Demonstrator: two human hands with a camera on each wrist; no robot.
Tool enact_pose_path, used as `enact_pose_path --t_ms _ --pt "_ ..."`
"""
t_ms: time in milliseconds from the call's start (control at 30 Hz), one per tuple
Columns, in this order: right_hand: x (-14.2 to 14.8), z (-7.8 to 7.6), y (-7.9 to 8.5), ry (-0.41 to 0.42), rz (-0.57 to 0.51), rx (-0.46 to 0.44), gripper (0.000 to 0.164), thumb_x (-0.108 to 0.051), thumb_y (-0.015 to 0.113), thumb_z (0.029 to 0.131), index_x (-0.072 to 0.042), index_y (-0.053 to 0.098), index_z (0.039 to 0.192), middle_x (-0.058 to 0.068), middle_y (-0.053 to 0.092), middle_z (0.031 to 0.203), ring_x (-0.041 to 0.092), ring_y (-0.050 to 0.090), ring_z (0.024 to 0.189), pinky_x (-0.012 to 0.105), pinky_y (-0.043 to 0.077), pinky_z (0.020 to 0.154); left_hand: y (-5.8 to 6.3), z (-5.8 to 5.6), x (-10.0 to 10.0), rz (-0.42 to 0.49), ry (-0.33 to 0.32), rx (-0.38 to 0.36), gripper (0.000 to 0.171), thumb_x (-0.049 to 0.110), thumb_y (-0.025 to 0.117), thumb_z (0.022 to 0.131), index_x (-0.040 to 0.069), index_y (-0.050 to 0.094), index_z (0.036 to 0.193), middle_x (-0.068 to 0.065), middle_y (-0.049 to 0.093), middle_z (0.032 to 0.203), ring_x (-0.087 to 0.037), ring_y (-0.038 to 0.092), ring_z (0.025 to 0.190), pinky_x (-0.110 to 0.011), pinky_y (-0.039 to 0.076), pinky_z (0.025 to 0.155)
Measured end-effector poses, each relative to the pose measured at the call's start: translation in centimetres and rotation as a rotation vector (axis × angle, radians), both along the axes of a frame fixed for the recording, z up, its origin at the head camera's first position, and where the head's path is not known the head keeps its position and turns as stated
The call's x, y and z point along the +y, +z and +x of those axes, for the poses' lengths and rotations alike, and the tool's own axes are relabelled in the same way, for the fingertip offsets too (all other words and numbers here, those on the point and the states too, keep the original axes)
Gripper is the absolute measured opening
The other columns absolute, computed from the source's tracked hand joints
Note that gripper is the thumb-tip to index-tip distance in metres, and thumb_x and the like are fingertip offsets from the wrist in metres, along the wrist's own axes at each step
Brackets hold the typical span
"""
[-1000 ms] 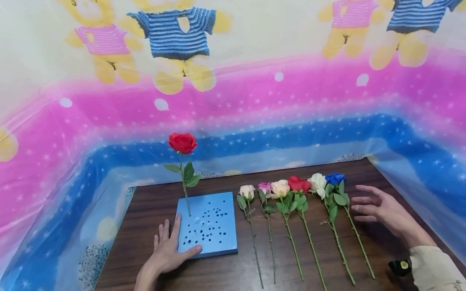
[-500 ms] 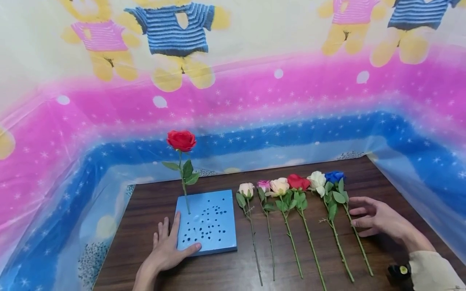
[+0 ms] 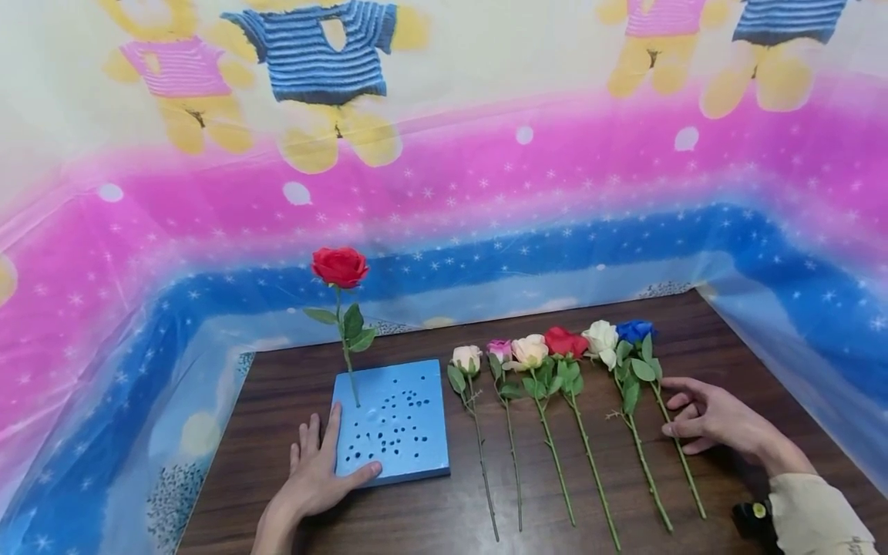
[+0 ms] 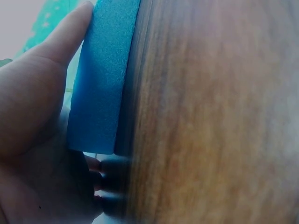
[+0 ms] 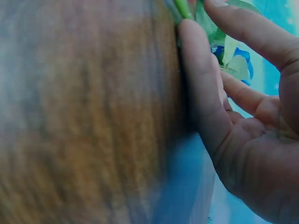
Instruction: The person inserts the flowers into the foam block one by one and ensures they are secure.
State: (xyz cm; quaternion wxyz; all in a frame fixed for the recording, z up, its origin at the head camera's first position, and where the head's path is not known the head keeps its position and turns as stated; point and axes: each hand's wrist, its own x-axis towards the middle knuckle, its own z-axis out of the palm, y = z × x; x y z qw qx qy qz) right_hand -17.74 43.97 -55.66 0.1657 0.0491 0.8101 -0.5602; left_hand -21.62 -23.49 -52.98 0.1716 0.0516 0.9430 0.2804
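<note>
Blue perforated block (image 3: 405, 420) touches the left hand (image 3: 321, 470), fingers spread; right hand (image 3: 724, 422), fingers parted, is at the blue rose (image 3: 645, 369).

This looks like a makeshift tabletop booth, with bear-printed cloth (image 3: 458, 166) behind and beside a wood-grained table (image 3: 416, 518).

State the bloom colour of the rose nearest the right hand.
That bloom is blue, showing best in the head view.
</note>
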Motion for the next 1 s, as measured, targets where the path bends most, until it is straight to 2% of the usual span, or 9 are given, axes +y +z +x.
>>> enact_pose_path --t_ms 133,333,667,1000 --pt "-0.16 -0.18 -0.20 0.016 0.058 0.032 0.109 -0.016 0.094 0.092 -0.001 0.025 0.174 0.022 0.050 0.130 0.029 0.065 0.098 0.052 0.069 0.074 0.02 -0.05 0.02 -0.004 0.002 0.000 0.135 0.071 0.078 0.095 0.013 -0.009 0.180 -0.040 -0.017 0.178 -0.061 -0.023 0.163 -0.081 -0.011 0.127" --pt "-0.37 -0.33 -0.39 0.029 0.071 0.053 0.110 -0.010 0.095 0.090 -0.002 0.025 0.174 0.021 0.048 0.126 0.027 0.059 0.096 0.051 0.068 0.071 0.04 -0.08 -0.06 -0.003 0.004 -0.009 0.134 0.070 0.079 0.095 0.014 -0.009 0.180 -0.040 -0.017 0.178 -0.061 -0.023 0.163 -0.081 -0.011 0.127" --pt "-0.08 -0.11 0.11 0.047 0.010 0.055 0.109 -0.007 0.091 0.092 -0.004 0.022 0.176 0.023 0.050 0.126 0.026 0.063 0.096 0.054 0.068 0.073 -0.03 -0.14 -0.05 0.010 0.008 -0.016 0.135 0.070 0.079 0.095 0.015 -0.010 0.180 -0.040 -0.017 0.178 -0.061 -0.023 0.163 -0.081 -0.011 0.127" --pt "0.55 0.00 0.08 0.058 -0.019 0.050 0.105 -0.001 0.085 0.095 -0.003 0.018 0.176 0.027 0.056 0.130 0.034 0.069 0.099 0.058 0.067 0.073 0.00 0.03 -0.08 0.015 0.012 -0.003 0.134 0.070 0.079 0.094 0.014 -0.008 0.180 -0.040 -0.016 0.178 -0.062 -0.022 0.163 -0.081 -0.012 0.127"
